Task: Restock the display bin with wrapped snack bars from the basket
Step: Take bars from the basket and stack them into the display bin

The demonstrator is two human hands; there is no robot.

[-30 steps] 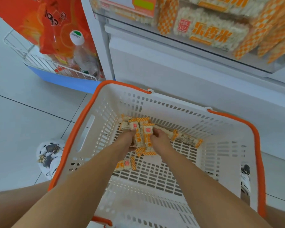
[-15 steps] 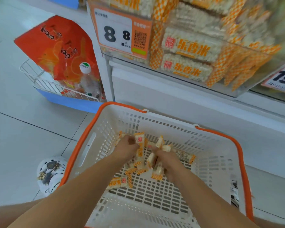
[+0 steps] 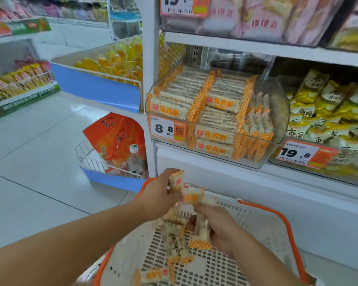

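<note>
The snack bars [image 3: 186, 205] in the hands are blurry — their count is hard to tell — but they are small and pale with orange checked ends. Both the left hand [image 3: 159, 195] and right hand [image 3: 219, 228] grip them with curled fingers, above the white basket [image 3: 262, 228] with its orange rim. The clear display bin [image 3: 215, 116] on the shelf above holds more bars.

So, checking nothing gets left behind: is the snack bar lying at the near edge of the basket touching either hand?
Apart. The head view shows the loose snack bar on the basket floor, well below the left hand and right hand.
</note>
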